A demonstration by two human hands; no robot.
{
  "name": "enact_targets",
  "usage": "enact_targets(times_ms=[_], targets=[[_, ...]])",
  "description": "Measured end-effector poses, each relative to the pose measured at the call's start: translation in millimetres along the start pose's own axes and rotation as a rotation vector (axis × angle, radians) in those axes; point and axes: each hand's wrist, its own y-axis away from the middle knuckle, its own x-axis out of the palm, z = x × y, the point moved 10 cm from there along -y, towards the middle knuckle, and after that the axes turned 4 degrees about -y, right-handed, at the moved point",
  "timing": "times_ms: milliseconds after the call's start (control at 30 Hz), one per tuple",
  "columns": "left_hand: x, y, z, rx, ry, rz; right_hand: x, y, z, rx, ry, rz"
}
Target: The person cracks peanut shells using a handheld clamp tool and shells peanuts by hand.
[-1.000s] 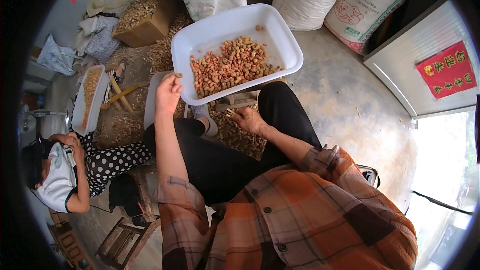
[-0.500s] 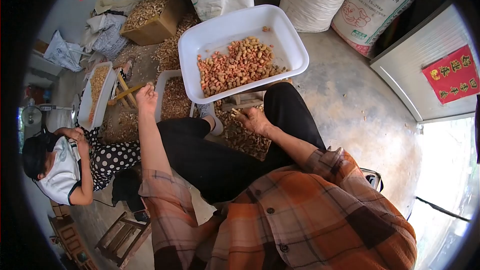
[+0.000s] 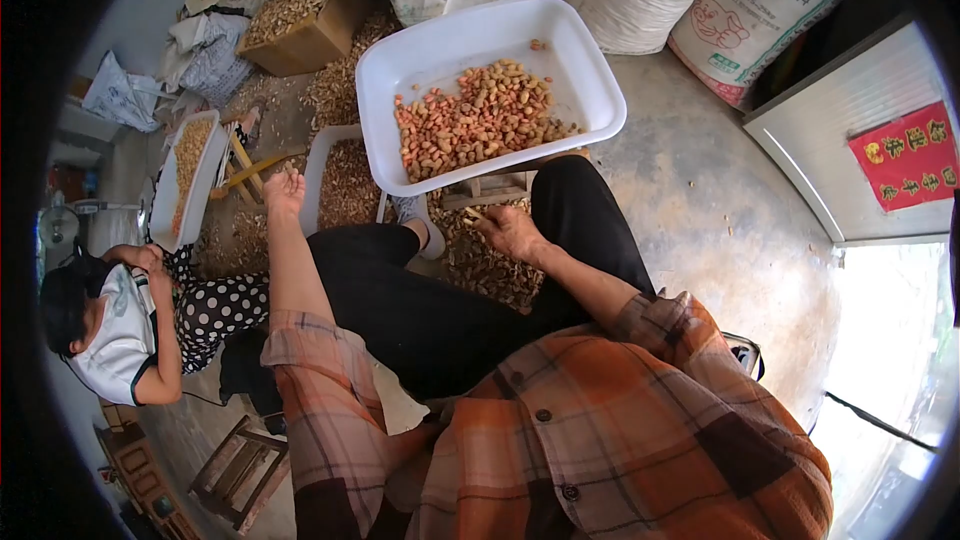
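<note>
Head: curled hands point(image 3: 284, 192), tool point(image 3: 472, 212) in right point(image 3: 511, 233)

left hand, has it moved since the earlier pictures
Yes: the left hand moved leftward, away from the white tub whose rim it overlapped earlier.

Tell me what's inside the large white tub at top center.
The tub holds a pile of reddish and brown peanuts, plus a stray one near its far edge. Whatever lies beneath the pile is covered.

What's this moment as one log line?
left hand: left of white tub, grip unclear; right hand: holding small pale object; tub: peanuts
</note>
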Motion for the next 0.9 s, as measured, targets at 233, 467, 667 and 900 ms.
enact_targets(times_ms=[233, 467, 667, 900], targets=[[-2.9, -17.4, 2.8, -0.021, 0.062, 0.121, 4.2, -1.8, 0.6, -0.013, 0.009, -0.001], [-11.7, -19.0, -1.9, 0.027, 0.001, 0.019, 8.3, -2.3, -0.7, 0.002, -0.008, 0.026], [17.1, 33.9, -11.2, 0.21, -0.771, 0.004, 8.5, -5.5, -2.5, -0.008, -0.06, 0.006], [149.4, 251.6, 33.8, 0.124, -0.594, 1.043, -18.3, -1.6, -4.2, 0.055, -0.251, -0.117]])
